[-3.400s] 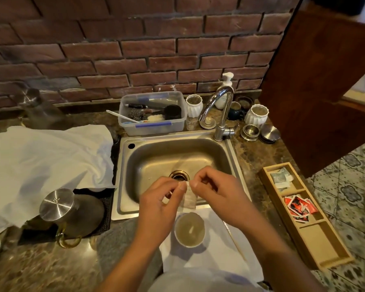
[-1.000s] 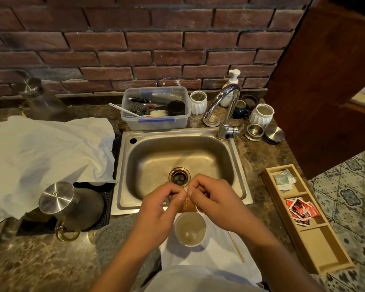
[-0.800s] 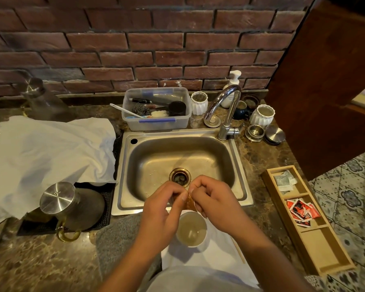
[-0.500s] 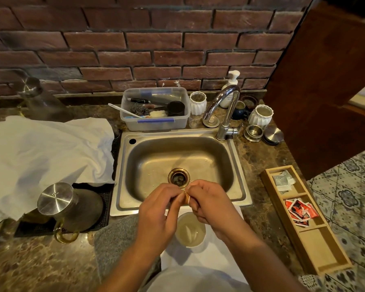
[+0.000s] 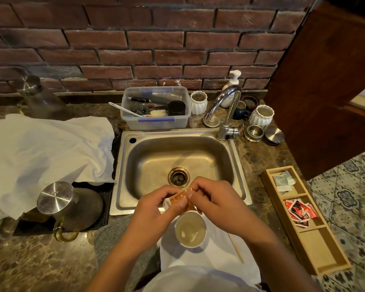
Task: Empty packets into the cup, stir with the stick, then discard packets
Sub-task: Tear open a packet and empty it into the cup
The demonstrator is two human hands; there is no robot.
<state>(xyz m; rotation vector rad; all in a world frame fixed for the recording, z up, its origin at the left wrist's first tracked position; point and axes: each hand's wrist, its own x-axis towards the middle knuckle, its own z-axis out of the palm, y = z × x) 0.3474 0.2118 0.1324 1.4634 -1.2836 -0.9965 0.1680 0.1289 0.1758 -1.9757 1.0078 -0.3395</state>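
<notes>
A white cup (image 5: 190, 229) of pale liquid stands on a white napkin (image 5: 211, 257) at the counter's front edge. Just above its far rim, my left hand (image 5: 156, 209) and my right hand (image 5: 214, 200) both pinch a small orange packet (image 5: 178, 198). The packet lies tilted between my fingertips, partly hidden by them. A thin wooden stir stick (image 5: 236, 248) lies on the napkin to the right of the cup, under my right forearm.
A steel sink (image 5: 177, 159) with a tap (image 5: 226, 110) lies behind the cup. A wooden tray (image 5: 303, 220) at right holds red and grey packets. At left are a white cloth (image 5: 44, 152) and a steel-lidded jug (image 5: 65, 204). A plastic tub (image 5: 156, 108) stands behind the sink.
Earlier my hands held a pale packet over the cup. Now they hold an orange packet, which has turned flatter between my fingers over the last second.
</notes>
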